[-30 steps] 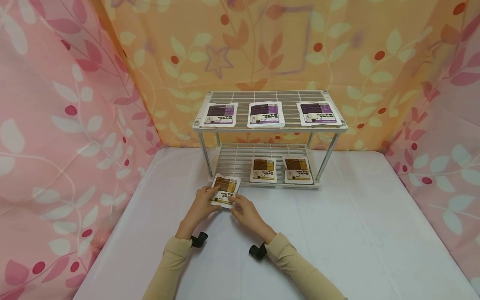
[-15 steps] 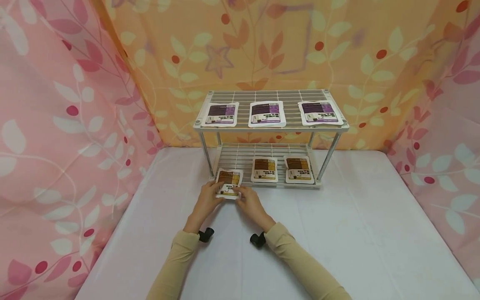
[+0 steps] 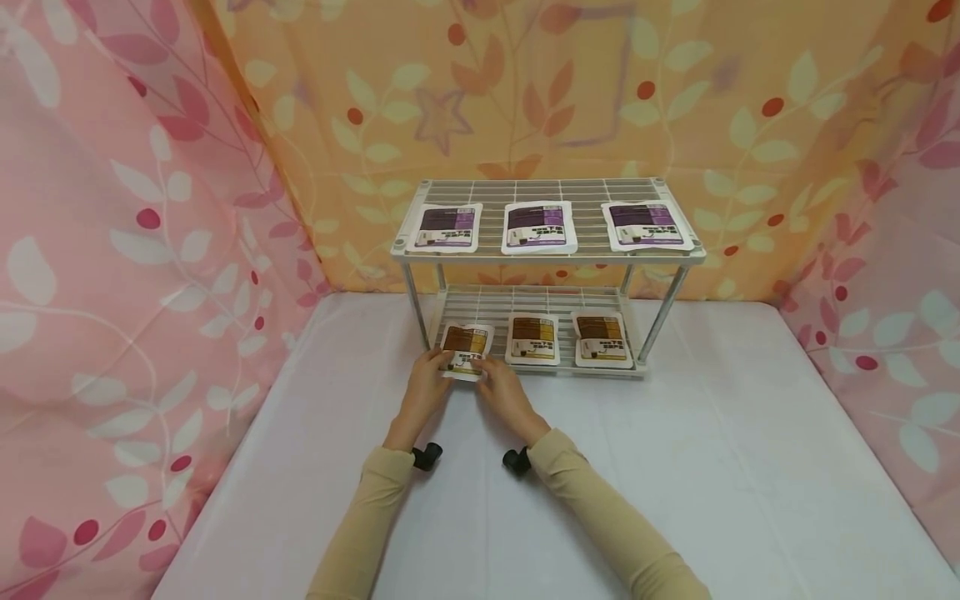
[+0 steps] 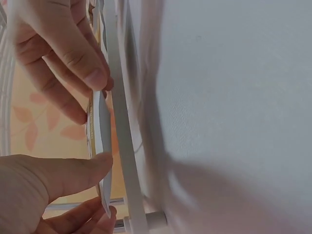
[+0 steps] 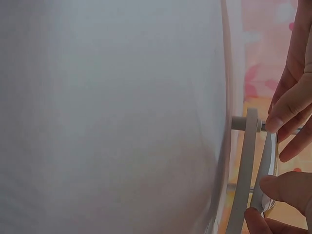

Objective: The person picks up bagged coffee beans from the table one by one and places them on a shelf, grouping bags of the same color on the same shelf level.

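A white pouch with a brown and yellow label is at the left end of the rack's lower shelf, just over its front edge. My left hand pinches the pouch by its left side, and my right hand pinches its right side. In the left wrist view the pouch's edge runs thin between thumbs and fingers, close beside the shelf's front bar. The right wrist view has the same pouch between both hands, a small gap from the bar.
Two matching brown pouches lie to the right on the lower shelf. Three purple-labelled pouches lie on the white wire rack's top shelf. A metal post stands at the rack's left front. White cloth covers the table.
Both hands have moved forward and slightly right with the pouch, from the table in front of the rack to over the lower shelf's front edge.
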`<state>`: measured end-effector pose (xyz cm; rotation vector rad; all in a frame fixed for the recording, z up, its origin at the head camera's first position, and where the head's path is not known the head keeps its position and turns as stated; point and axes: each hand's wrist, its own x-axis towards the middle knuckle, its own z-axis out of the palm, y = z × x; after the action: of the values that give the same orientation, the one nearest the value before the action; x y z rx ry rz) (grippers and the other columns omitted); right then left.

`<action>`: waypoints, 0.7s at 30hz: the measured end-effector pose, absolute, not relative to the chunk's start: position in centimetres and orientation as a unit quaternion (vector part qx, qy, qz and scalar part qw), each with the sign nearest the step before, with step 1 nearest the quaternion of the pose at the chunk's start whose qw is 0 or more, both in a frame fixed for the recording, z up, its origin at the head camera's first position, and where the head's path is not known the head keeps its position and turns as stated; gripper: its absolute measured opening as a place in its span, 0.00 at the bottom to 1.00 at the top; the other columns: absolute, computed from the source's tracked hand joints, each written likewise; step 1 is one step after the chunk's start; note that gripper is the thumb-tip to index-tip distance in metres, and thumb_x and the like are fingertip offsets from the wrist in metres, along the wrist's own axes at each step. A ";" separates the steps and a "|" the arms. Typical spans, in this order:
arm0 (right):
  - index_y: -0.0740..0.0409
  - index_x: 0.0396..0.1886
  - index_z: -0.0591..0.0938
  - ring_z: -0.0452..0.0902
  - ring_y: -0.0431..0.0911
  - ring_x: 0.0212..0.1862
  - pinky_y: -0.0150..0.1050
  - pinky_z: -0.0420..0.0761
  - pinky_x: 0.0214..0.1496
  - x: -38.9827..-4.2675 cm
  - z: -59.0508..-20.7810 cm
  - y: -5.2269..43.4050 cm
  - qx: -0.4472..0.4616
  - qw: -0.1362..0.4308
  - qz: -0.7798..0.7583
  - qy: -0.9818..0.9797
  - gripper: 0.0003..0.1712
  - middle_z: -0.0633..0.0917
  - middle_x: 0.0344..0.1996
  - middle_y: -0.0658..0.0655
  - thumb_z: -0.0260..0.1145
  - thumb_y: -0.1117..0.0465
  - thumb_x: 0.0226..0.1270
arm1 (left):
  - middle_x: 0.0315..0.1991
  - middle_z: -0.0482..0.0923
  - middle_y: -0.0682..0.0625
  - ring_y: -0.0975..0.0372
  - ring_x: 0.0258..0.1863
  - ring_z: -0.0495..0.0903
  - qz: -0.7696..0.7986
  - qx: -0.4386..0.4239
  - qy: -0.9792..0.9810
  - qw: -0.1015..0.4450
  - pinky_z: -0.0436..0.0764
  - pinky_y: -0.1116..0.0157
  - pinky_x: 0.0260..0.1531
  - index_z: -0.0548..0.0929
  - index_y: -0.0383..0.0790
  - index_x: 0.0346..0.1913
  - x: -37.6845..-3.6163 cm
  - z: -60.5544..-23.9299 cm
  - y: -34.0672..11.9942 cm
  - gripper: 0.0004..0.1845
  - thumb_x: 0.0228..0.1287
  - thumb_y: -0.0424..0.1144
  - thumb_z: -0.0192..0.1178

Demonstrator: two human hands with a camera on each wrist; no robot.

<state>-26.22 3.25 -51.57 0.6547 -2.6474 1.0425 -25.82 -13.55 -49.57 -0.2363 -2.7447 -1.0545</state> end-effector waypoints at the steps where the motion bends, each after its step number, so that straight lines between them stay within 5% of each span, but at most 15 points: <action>1: 0.61 0.54 0.79 0.72 0.62 0.55 0.53 0.72 0.58 -26.4 -51.5 3.2 0.222 0.112 0.353 -0.902 0.21 0.75 0.54 0.71 0.64 0.69 0.59 | 0.59 0.68 0.32 0.40 0.60 0.65 -0.356 -0.078 -0.926 0.097 0.68 0.46 0.58 0.77 0.32 0.55 -26.0 -49.6 -13.5 0.25 0.51 0.24 0.64; 11: 0.63 0.48 0.82 0.72 0.62 0.56 0.51 0.71 0.60 -27.8 -51.6 3.1 0.228 0.142 0.332 -0.904 0.17 0.76 0.53 0.70 0.63 0.71 0.58 | 0.57 0.70 0.30 0.38 0.57 0.68 -0.353 -0.086 -0.922 0.136 0.69 0.46 0.56 0.79 0.31 0.53 -27.3 -50.2 -12.5 0.22 0.51 0.19 0.60; 21: 0.64 0.55 0.77 0.72 0.60 0.57 0.49 0.73 0.59 -28.6 -51.6 2.9 0.222 0.131 0.319 -0.912 0.21 0.74 0.57 0.70 0.61 0.71 0.61 | 0.56 0.69 0.28 0.37 0.57 0.68 -0.340 -0.089 -0.922 0.164 0.68 0.44 0.57 0.78 0.29 0.53 -28.3 -50.8 -11.9 0.22 0.51 0.20 0.53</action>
<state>-28.60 2.85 -51.56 0.6443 -2.6492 0.9256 -28.26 -11.92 -50.76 -0.2547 -2.6266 -0.9701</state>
